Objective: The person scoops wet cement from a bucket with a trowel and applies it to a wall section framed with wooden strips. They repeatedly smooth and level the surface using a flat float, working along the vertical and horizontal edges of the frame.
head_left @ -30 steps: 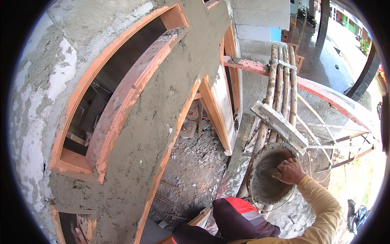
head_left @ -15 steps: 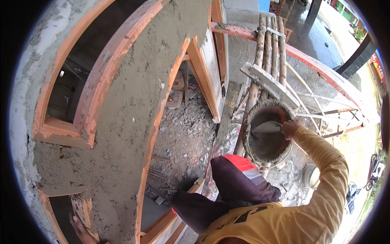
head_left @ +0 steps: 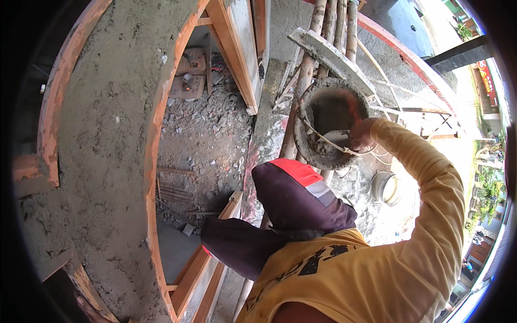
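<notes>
My right hand (head_left: 362, 134) reaches into a round, mortar-caked bucket (head_left: 316, 156) and is shut on the handle of a trowel (head_left: 336, 137), whose pale blade lies inside on the grey mortar. The bucket's inside shows orange at the far wall, and a thin wire handle arcs across its mouth. It sits on bamboo scaffold poles (head_left: 301, 81) just beyond my bent knee (head_left: 296, 188), which is in dark trousers with a red and grey stripe. My yellow sleeve (head_left: 431, 177) runs from the lower right up to the bucket. My left hand is out of sight.
A rough, grey plastered wall (head_left: 102, 140) with orange wooden frames (head_left: 156, 134) fills the left. Rubble (head_left: 204, 124) covers the floor far below, seen through the opening. A mortar-crusted plank (head_left: 328, 54) lies across the poles behind the bucket. A white round container (head_left: 385, 188) lies lower right.
The view has swung down and closer to the bucket. My right hand, resting on the rim a second ago, now holds the trowel lower inside the bucket.
</notes>
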`<state>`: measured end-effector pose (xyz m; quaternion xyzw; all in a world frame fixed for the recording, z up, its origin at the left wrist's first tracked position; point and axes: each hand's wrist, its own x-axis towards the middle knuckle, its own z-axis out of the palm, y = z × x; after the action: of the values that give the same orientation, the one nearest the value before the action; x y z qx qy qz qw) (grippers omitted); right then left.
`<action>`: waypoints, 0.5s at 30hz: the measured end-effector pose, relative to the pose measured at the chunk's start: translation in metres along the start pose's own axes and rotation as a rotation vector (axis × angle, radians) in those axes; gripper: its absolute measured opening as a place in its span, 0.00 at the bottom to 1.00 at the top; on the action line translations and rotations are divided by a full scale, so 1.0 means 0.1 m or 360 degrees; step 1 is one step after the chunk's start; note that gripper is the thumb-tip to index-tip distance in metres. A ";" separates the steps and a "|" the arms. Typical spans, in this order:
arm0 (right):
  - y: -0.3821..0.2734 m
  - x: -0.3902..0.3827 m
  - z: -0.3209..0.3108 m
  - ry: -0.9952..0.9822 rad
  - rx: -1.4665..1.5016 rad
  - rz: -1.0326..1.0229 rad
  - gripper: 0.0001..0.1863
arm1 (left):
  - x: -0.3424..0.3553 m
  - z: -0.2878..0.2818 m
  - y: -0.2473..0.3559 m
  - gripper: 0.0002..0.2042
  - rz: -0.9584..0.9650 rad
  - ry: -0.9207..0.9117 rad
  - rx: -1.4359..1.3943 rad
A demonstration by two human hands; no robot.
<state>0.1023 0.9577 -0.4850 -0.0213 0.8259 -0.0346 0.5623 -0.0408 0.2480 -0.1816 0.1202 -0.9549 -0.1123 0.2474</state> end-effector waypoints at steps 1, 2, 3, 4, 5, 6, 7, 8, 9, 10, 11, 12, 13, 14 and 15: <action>0.23 0.06 0.01 0.0103 -0.0012 0.0011 0.13 | 0.01 0.01 0.00 0.26 -0.0006 -0.0006 -0.0015; 0.28 0.08 -0.14 0.0019 0.0237 0.0232 0.13 | 0.02 0.02 0.01 0.26 -0.0001 -0.0018 -0.0008; 0.69 0.26 0.00 0.0169 -0.0294 0.0009 0.13 | 0.01 0.09 0.00 0.26 -0.0013 -0.0032 -0.0048; 0.62 0.28 -0.09 0.0183 -0.0162 0.0233 0.14 | 0.02 0.08 0.01 0.26 -0.0012 -0.0033 -0.0035; 0.44 0.25 -0.27 0.0192 -0.0024 0.0456 0.15 | 0.02 0.06 0.03 0.26 -0.0008 -0.0037 -0.0027; 0.31 0.22 -0.38 0.0201 0.0112 0.0690 0.17 | 0.03 0.06 0.04 0.26 -0.0008 -0.0040 -0.0027; 0.22 0.25 -0.31 0.0132 0.0045 0.0658 0.18 | 0.03 0.05 0.05 0.26 -0.0006 -0.0043 -0.0025; 0.12 0.22 -0.26 0.0071 -0.0004 0.0580 0.18 | 0.02 0.05 0.03 0.25 -0.0014 -0.0048 -0.0017; 0.04 0.15 -0.20 0.0010 -0.0052 0.0506 0.18 | 0.01 0.08 0.02 0.25 -0.0023 -0.0059 -0.0019; 0.04 0.06 -0.18 -0.0051 -0.0095 0.0437 0.19 | 0.00 0.10 0.05 0.25 -0.0025 -0.0073 -0.0026; 0.14 -0.05 -0.15 -0.0121 -0.0045 0.0318 0.18 | 0.00 0.11 0.08 0.25 -0.0023 -0.0075 -0.0030; 0.23 -0.21 -0.12 -0.0026 0.0059 0.0301 0.18 | 0.00 0.12 0.10 0.25 -0.0019 -0.0081 -0.0037; 0.26 -0.40 -0.14 0.0070 0.0160 0.0272 0.18 | -0.01 0.11 0.11 0.25 -0.0023 -0.0084 -0.0030; 0.26 -0.54 -0.15 0.0166 0.0261 0.0231 0.18 | -0.01 0.07 0.11 0.25 -0.0021 -0.0084 -0.0013; 0.23 -0.66 -0.16 0.0256 0.0418 0.0294 0.18 | -0.01 0.03 0.12 0.25 -0.0020 -0.0077 -0.0003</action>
<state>0.1120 0.9856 -0.4200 0.1312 0.8551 -0.0919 0.4932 -0.0437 0.2603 -0.1809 0.1232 -0.9597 -0.1175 0.2237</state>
